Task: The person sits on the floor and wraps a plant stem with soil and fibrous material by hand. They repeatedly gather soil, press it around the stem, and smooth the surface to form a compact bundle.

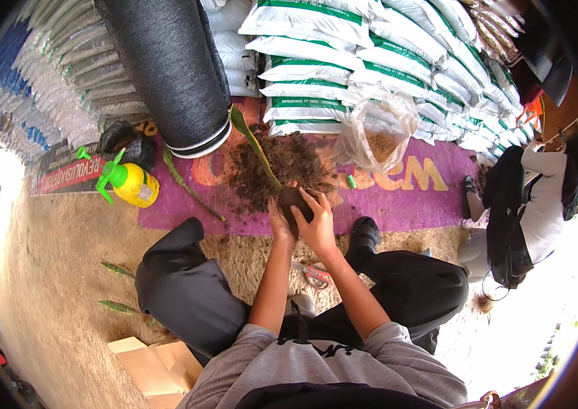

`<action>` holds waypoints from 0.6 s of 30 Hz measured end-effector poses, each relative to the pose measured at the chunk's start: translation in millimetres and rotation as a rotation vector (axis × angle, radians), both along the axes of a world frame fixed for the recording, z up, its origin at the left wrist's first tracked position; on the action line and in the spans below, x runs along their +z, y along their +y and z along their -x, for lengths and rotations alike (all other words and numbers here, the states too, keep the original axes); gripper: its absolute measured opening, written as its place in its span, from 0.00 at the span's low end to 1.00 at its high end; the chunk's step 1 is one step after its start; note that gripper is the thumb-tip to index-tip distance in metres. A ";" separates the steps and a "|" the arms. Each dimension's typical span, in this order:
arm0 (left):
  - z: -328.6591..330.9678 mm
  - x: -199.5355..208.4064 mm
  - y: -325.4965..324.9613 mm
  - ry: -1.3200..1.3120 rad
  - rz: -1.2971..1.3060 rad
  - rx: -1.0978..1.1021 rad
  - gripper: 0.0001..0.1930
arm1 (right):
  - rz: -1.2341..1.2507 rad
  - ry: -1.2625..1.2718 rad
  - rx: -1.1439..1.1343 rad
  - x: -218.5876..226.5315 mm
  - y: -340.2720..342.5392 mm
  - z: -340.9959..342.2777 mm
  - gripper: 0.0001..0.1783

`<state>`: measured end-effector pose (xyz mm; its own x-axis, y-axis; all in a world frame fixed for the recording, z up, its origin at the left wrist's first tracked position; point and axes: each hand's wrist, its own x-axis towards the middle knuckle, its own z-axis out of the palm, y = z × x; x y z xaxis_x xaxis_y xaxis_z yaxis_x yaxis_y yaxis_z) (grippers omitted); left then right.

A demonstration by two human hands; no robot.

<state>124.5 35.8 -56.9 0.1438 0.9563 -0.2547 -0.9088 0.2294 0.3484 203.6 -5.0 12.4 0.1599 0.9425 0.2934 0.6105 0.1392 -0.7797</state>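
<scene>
Between my hands, over the near edge of a loose pile of dark soil and fibres [302, 160], is a dark brown soil ball [295, 204]. My left hand [281, 221] cups its left side. My right hand [317, 223] wraps over its top and right side, fingers curled on it. A long green snake plant leaf with yellow edges [256, 148] rises up and leftward from the ball; its base is hidden by the ball and fingers. Red-handled scissors [316, 277] lie on the ground below my forearms. A small green spool [351, 181] rests right of the soil pile.
A purple banner [432, 204] lies under the soil. Left are a yellow-green spray bottle [140, 187] and a snake plant leaf [190, 184]. A clear bag of brown fibre [383, 140], stacked white sacks [309, 85] and a black roll [166, 68] stand beyond. Another person [530, 204] is at right.
</scene>
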 end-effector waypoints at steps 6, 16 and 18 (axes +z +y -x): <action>4.7 0.2 -0.5 0.211 0.074 -0.044 0.21 | 0.125 0.252 0.059 -13.8 5.5 -12.8 0.24; 5.8 -8.6 0.9 0.140 0.116 -0.048 0.19 | 0.321 0.307 0.123 2.7 8.6 -36.1 0.27; 4.9 -13.3 2.6 0.137 0.104 -0.055 0.19 | 0.255 0.190 0.110 10.4 3.8 -31.7 0.27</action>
